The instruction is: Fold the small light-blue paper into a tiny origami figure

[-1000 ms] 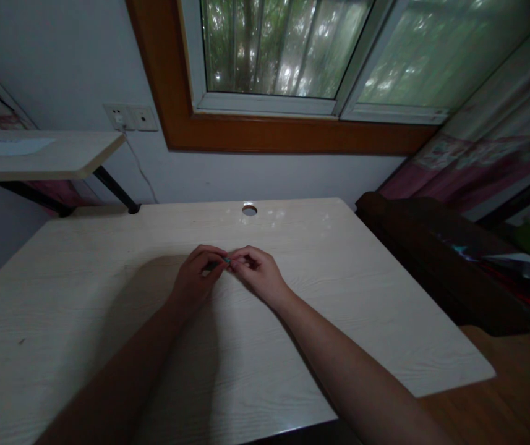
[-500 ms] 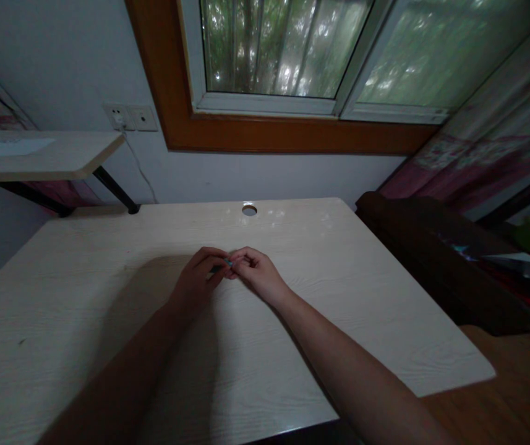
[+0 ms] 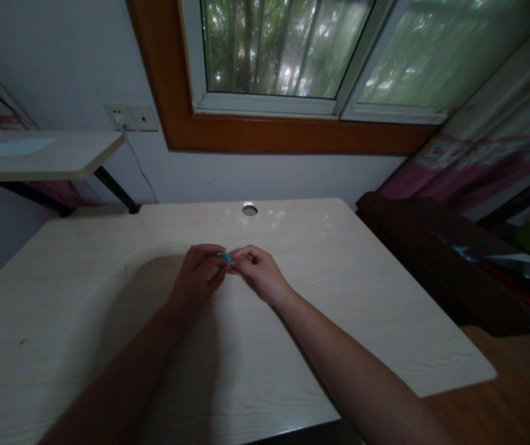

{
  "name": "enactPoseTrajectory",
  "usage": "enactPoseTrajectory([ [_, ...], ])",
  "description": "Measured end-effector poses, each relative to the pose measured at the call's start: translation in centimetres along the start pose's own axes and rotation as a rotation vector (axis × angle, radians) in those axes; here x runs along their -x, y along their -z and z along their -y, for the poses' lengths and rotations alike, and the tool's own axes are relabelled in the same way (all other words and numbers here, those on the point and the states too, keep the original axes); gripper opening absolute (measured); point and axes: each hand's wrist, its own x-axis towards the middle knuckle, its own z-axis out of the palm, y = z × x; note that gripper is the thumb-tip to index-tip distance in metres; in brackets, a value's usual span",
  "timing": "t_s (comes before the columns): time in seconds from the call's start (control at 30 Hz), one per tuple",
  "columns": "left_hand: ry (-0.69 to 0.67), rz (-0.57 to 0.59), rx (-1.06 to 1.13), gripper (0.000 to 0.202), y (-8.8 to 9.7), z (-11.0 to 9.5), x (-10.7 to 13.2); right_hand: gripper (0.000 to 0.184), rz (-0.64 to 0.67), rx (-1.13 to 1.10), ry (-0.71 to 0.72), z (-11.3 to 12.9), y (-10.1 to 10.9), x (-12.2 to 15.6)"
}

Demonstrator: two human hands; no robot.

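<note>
1. The small teal piece (image 3: 225,257) is pinched between both hands over the middle of the surface (image 3: 339,296).
2. The left hand (image 3: 195,278) nips it from 9 o'clock, the right hand (image 3: 258,272) from 3 o'clock.
3. It looks light, tiny and easily dropped, so a fingertip hold at its ends suits.

Left hand (image 3: 195,279) and right hand (image 3: 261,273) meet on the desk (image 3: 362,309), a small piece (image 3: 226,257) between them.

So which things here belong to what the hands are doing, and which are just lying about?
In hand: left hand, right hand, small teal object pinched between both, over the desk.
Lying about: cable hole, side shelf, wall sockets, window, curtain.
</note>
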Motion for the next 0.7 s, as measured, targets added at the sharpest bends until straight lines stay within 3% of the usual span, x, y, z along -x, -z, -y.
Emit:
enactPoseTrajectory([
  [0.27,-0.015,0.004,-0.030,0.016,0.17,-0.18,-0.15,0.016,-0.061,0.010,0.031,0.18,-0.21,-0.09],
  [0.7,-0.027,0.034,-0.090,0.014,0.06,-0.26,0.02,0.017,-0.033,0.039,0.036,-0.09,-0.17,-0.07],
])
